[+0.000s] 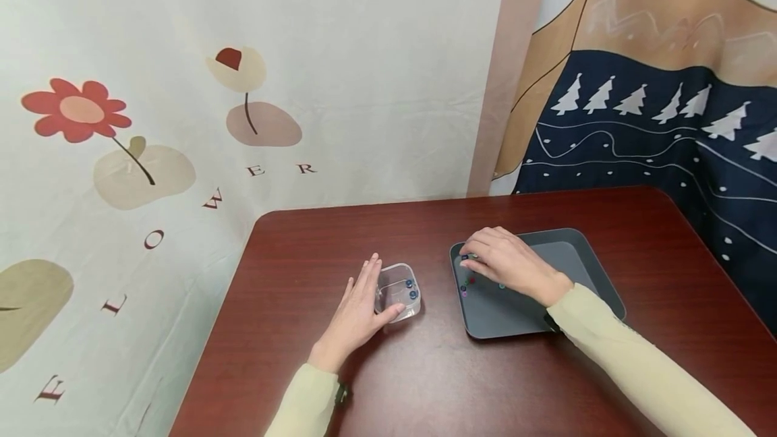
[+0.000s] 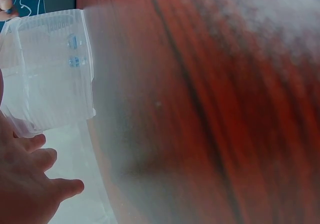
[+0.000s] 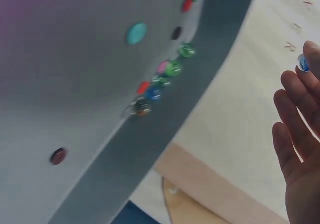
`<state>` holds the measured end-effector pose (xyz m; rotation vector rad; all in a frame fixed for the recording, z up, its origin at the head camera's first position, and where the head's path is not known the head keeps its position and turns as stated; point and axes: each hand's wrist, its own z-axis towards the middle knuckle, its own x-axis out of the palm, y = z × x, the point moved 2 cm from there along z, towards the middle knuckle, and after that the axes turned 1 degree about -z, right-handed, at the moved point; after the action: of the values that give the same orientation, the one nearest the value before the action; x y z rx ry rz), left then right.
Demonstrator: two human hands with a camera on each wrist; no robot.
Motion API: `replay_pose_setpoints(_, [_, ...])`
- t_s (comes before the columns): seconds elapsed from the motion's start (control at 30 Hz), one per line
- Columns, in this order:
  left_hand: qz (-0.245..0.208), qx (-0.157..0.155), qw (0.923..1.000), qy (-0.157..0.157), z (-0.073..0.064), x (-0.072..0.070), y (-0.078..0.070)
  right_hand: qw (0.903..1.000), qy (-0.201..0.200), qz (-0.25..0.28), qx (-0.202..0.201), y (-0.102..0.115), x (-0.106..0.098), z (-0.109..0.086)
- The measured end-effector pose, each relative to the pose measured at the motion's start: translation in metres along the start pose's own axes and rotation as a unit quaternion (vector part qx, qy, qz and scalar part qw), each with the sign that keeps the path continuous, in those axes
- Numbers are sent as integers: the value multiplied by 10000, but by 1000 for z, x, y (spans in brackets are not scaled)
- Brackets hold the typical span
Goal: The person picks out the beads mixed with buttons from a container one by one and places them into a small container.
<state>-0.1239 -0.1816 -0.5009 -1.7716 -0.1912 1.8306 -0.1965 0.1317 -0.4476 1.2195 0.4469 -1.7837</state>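
My left hand [image 1: 357,321] rests against a small clear plastic box [image 1: 417,309], its straight fingers along the left side and its thumb at the near rim. Two blue marbles [image 1: 411,288] lie inside the box, and they show blurred through its wall in the left wrist view. Over the left part of a grey tray [image 1: 510,319], my right hand [image 1: 506,261] pinches a clear and blue marble [image 3: 302,63] between thumb and forefinger. Below, in the tray, several green, blue and clear marbles [image 3: 173,68] line the edge among small red, pink, dark and turquoise flat pieces [image 3: 136,33].
Box and tray stand apart on a dark red-brown wooden table [image 1: 291,268]. Behind the table hangs a pale cloth [image 1: 376,86] printed with flowers and letters. A navy cloth with white trees [image 1: 637,127] hangs at the right.
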Motion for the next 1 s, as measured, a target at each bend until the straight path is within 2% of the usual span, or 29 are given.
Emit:
replay_pose_setpoints(0.3, [-34,-28,10000,57,-1,2,2,9992,-375,83,-125,22,-11,7])
replay_pose_setpoints(0.63, [-97,5,9999,-39,-1,1,1,9919,-1010,536,549,45,-13,9])
replay_pose_setpoints(0.83, [-147,-27,9999,-13,-1,0,1,9821,-1455,938,744,60,-3,12])
replay_pose_setpoints(1.0, [-169,3,9999,-24,-1,0,1,9737,-1615,1299,944,72,10,19])
